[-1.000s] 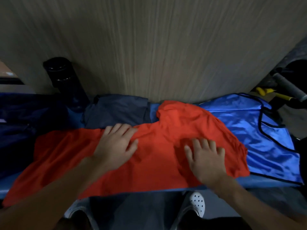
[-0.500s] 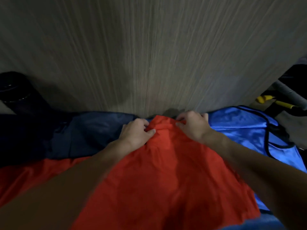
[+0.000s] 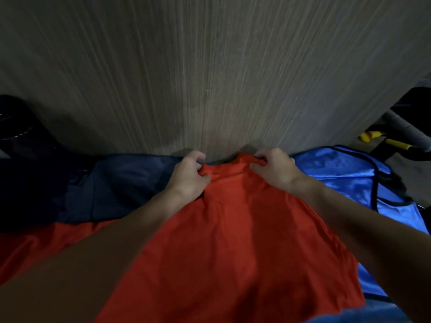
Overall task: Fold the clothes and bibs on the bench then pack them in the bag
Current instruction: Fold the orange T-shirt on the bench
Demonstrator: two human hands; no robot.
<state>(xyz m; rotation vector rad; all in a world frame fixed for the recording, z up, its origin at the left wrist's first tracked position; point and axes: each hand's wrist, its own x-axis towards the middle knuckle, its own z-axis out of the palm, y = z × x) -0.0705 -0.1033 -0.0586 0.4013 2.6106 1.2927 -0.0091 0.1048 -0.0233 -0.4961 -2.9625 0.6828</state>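
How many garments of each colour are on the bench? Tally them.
Red shirt: 1
Navy garment: 1
Blue bib: 1
Total: 3

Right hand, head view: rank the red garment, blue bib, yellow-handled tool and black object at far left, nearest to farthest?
1. Red garment: gripped by the right hand.
2. Blue bib: just to its right.
3. Yellow-handled tool: farther right, beyond the bib.
4. Black object: far left, past the left hand.
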